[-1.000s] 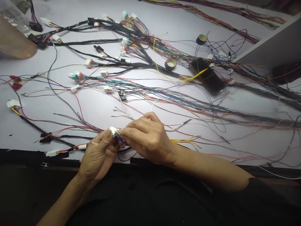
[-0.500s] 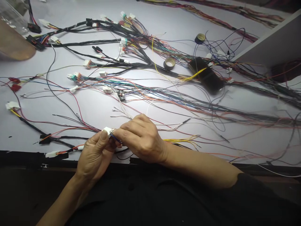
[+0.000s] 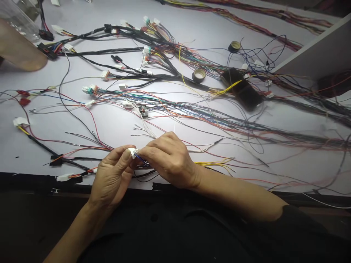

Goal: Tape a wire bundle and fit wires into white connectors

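Between the thumb and fingers of my left hand [image 3: 111, 175] is a small white connector housing [image 3: 133, 152]. My right hand [image 3: 170, 160] is closed in a pinch on a blue wire [image 3: 140, 158] right at the connector's edge. The wire's tip is hidden by the fingers and the housing. Dark wires run beneath my right hand. Yellow wires [image 3: 214, 162] with bare metal ends emerge to the right of its wrist. White wires [image 3: 142, 129] with crimped ends lie just beyond my knuckles.
Taped harness branches [image 3: 161, 76] and loose wires spread over the white table. Two tape rolls [image 3: 199, 75] and a dark phone-like slab [image 3: 241, 89] lie among them. A white panel [image 3: 315, 44] stands at the right. Another person's arm [image 3: 22, 51] reaches in at upper left.
Both hands, with the connector and blue wire, sit slightly farther right in view. The surroundings shift rightward a little too, most at the left. The pinch on the wire stays.
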A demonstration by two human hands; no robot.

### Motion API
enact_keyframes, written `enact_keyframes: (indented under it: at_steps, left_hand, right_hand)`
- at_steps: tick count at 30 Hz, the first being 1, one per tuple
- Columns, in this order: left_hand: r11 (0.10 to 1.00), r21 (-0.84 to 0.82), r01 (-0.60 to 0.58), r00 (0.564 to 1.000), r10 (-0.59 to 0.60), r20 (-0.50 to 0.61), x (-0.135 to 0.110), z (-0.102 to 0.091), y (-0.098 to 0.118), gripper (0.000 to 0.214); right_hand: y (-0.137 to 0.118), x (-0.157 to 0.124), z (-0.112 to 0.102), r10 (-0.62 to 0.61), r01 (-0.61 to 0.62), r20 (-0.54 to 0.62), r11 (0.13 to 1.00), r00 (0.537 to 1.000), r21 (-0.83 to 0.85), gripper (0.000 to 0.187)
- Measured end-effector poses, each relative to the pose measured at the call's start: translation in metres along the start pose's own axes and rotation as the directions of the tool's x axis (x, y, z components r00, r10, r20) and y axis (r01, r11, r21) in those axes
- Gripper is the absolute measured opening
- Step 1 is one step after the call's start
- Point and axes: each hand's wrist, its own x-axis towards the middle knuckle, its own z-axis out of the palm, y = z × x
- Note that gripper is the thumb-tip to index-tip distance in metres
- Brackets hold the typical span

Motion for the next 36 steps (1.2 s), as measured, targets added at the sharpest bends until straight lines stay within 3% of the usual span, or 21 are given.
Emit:
enact_keyframes:
  at_steps: [5, 13, 19, 25, 36]
  left_hand:
    - [1.0, 0.026, -0.015, 1.0, 0.015, 0.01, -0.001, -0.001, 0.001, 0.03]
    - [0.999, 0.051, -0.012, 1.0, 0.011, 0.016, 0.0, -0.003, -0.001, 0.033]
    - [0.999, 0.035, -0.035, 0.999, 0.036, -0.015, 0.001, 0.001, -0.004, 0.03]
    - [0.998, 0.05, -0.045, 0.998, 0.046, -0.032, 0.002, 0.002, -0.002, 0.03]
    - [0.987, 0.12, -0.108, 0.994, 0.109, -0.005, 0.002, -0.005, -0.002, 0.029]
  right_hand:
    - [0.002, -0.001, 0.002, -0.03, 0.03, -0.018, 1.0, 0.999, 0.002, 0.018]
    - [0.001, -0.002, 0.006, -0.036, 0.036, 0.045, 0.999, 0.998, -0.01, 0.02]
    - [0.005, -0.004, -0.001, 0.004, -0.005, 0.013, 0.999, 1.0, 0.045, 0.016]
    - [0.003, -0.001, -0.008, 0.016, -0.015, 0.086, 1.0, 0.996, -0.005, 0.015]
    - [0.001, 0.001, 0.002, -0.035, 0.034, 0.027, 0.999, 0.999, 0.013, 0.026]
